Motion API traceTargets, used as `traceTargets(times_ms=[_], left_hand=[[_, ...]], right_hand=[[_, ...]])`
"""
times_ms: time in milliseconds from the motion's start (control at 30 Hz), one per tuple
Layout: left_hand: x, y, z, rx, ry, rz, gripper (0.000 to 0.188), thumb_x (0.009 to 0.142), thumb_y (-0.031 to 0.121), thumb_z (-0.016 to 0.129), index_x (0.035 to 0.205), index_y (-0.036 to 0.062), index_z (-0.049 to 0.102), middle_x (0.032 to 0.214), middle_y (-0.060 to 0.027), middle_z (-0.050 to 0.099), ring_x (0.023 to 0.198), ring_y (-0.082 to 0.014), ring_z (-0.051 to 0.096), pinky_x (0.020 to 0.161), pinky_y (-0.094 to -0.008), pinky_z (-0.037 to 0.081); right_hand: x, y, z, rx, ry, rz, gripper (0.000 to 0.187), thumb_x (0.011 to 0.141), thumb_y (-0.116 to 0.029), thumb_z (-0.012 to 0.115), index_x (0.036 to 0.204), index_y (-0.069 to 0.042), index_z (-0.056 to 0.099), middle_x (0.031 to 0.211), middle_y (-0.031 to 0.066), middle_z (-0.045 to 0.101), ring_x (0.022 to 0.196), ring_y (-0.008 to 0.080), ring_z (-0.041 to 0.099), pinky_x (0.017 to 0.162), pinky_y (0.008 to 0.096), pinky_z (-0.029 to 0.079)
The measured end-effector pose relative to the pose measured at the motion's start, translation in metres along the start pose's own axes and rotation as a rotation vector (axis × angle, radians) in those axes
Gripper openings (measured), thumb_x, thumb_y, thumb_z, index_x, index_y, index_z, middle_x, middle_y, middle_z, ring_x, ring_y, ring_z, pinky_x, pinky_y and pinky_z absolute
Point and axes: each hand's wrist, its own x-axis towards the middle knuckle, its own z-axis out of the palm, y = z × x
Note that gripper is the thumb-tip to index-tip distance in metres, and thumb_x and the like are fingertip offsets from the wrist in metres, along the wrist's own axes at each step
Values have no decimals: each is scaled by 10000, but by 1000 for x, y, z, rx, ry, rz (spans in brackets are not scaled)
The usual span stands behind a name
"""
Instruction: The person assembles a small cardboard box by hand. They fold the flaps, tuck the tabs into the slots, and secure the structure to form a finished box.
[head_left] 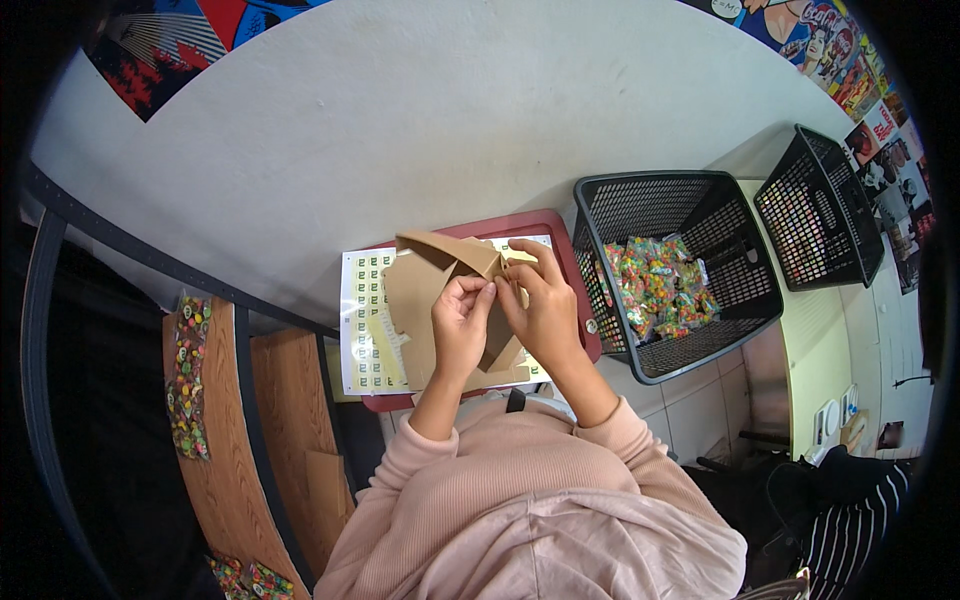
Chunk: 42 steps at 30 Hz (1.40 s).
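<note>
A brown cardboard box (415, 295), partly folded, is between my hands, with one long flap standing up along its far side. My left hand (462, 325) is closed, thumb and forefinger pinched together at the near edge of the raised flap. On the flap's right end, my right hand (543, 310) grips the cardboard corner with bent fingers. The exact fold under the fingertips is hidden. Beneath the cardboard lie sticker sheets (361, 310) with rows of dark printed marks. They rest on a dark red tray or tabletop (548, 222) with rounded corners.
To the right stands a black mesh basket (655, 180) holding several bags of colourful candy (655, 285). A second black basket (815, 215) sits beyond it on a pale counter (805, 340). At left, a wooden shelf (215, 400) carries a candy strip (188, 370). A white wall (420, 130) rises ahead.
</note>
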Motion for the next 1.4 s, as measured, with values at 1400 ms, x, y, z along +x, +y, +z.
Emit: traceTargets(times_ms=[1400], left_hand=[[1, 7, -11, -281, -54, -262, 89, 880, 100, 494, 928, 29, 516, 940, -101, 595, 864, -198, 614, 791, -328, 515]], right_hand=[[-2, 17, 0, 169, -60, -42, 111, 722, -11, 609, 821, 33, 629, 1114, 167, 560, 813, 280, 629, 680, 307, 509]])
